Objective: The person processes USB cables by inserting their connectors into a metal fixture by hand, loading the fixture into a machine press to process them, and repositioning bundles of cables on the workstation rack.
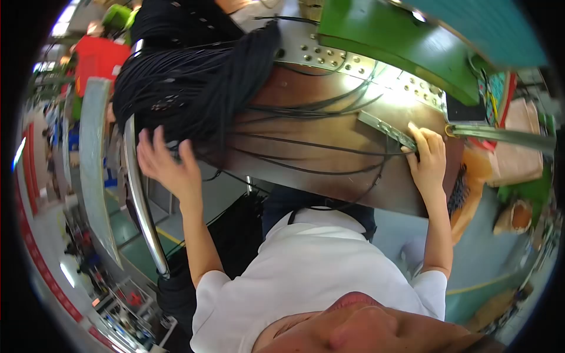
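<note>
A thick bundle of black cables (188,88) hangs over the left part of the brown table (294,167). My left hand (168,167) is beside the bundle's lower edge, fingers spread and nothing visible in them. At the table's right side my right hand (428,154) is closed, thumb and fingers together, at the near end of a narrow metal bar fixture (379,126). A loose black cable (323,146) runs across the table to these fingertips, which seem to pinch it; the exact grip is partly hidden. Several other cable ends lie across the tabletop.
A green machine housing (400,44) with a bright lamp stands at the back, above a perforated metal strip (312,52). A shiny metal rail (140,200) borders the left side. Another person's arm (471,188) and a brown bag (518,141) are at the right.
</note>
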`<state>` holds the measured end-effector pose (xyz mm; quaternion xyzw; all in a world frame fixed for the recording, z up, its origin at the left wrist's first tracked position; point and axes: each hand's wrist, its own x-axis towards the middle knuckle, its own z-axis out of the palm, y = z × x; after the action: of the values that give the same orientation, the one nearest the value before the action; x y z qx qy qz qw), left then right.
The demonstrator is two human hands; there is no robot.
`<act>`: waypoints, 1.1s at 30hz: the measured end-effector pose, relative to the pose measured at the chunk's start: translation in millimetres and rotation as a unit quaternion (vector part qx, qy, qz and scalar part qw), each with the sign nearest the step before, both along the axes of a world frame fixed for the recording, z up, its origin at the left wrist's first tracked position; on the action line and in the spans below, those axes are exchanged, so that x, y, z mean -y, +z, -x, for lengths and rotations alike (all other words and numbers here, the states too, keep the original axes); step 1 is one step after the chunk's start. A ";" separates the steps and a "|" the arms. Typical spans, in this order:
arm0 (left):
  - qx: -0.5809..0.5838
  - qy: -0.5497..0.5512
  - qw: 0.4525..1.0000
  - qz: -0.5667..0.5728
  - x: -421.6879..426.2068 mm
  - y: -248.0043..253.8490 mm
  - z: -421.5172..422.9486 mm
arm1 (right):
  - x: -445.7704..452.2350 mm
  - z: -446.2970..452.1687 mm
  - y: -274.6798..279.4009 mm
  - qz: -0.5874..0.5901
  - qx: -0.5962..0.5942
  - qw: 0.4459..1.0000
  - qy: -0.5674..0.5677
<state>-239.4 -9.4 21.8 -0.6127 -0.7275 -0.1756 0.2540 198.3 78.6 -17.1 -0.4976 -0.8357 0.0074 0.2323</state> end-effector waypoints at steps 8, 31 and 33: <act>0.371 0.114 0.842 -0.375 12.7 -76.4 30.7 | -10.7 1.6 4.0 0.082 -0.016 0.996 0.022; 0.560 0.149 0.810 -0.083 -189.2 -56.3 103.8 | -90.0 29.4 -22.2 -0.008 -0.007 1.000 0.012; 0.516 0.160 0.840 0.047 -156.8 -40.1 100.7 | -82.5 24.9 -22.2 0.008 -0.006 1.000 -0.001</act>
<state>-340.1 147.4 -18.3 -0.3198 -0.8487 -0.3886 -0.1624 173.4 161.0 -39.3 -0.5006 -0.8334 0.0173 0.2335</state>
